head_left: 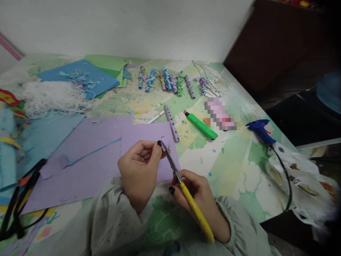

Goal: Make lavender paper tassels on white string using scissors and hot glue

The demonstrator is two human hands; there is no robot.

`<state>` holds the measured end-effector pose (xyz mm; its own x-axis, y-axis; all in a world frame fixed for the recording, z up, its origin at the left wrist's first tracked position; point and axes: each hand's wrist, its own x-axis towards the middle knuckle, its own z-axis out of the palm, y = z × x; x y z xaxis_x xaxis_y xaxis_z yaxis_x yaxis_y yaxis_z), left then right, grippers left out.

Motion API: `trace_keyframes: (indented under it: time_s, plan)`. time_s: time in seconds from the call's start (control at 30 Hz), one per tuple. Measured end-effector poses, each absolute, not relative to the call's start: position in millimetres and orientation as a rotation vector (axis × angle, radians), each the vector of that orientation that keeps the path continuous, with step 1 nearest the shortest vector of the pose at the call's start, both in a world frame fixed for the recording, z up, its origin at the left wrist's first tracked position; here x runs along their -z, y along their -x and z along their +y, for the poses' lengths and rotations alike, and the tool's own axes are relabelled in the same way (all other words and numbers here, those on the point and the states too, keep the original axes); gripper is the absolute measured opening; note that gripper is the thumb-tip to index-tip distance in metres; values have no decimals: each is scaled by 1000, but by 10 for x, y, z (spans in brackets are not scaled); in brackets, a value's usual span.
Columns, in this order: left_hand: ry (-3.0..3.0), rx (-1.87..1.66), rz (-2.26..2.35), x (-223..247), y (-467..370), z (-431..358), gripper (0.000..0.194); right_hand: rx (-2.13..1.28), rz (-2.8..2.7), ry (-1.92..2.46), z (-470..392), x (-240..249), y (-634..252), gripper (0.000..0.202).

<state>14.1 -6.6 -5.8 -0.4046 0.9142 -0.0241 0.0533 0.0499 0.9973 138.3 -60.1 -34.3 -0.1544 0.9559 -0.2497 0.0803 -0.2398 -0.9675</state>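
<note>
the pair of scissors with slim metal blades and long yellow handles (188, 196) is, as i see through the head camera, raised above the surface, its tips over the light purple paper sheet (144, 137) and its handles pointing to the near edge. the right hand (205, 200) is grasping it, fingers wrapped about the handles just behind the blades. the left hand (141, 161) is curled, thumb and fingers drawn together beside the tips; if some small scrap is between them, i cannot tell.

i judge the scissors light and stiff, the handles perhaps a little slippery; i would take hold of them by the yellow part, away from the points. the sheet should be soft and easy to crease, so i would lift it by a corner.

just beyond the sheet's right edge lies a thin purple paper tube with dark spots (172, 123), and to the right of this a bright green plastic box cutter (201, 126), its blade end showing. at the right edge of the surface rests a dark blue glue gun (261, 131). toward the far left corner is a loose heap of white string (54, 99).
</note>
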Motion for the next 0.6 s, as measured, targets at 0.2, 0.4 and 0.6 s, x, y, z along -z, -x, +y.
trace_keyframes:
  time_s: [0.2,0.4,0.6]
  plan:
    - [-998,-1449,1571,54,-127,-69,9,-1510,-1223,1375,-597,329,-1383,13]
    - [-1096,-1465,1438,75,-54,-38,12,-1636,-1063,1266,-577,262,-1408,18]
    - [-1519,-1272,1182,-3,190,120,12,-2002,-859,827,-663,316,-1545,22]
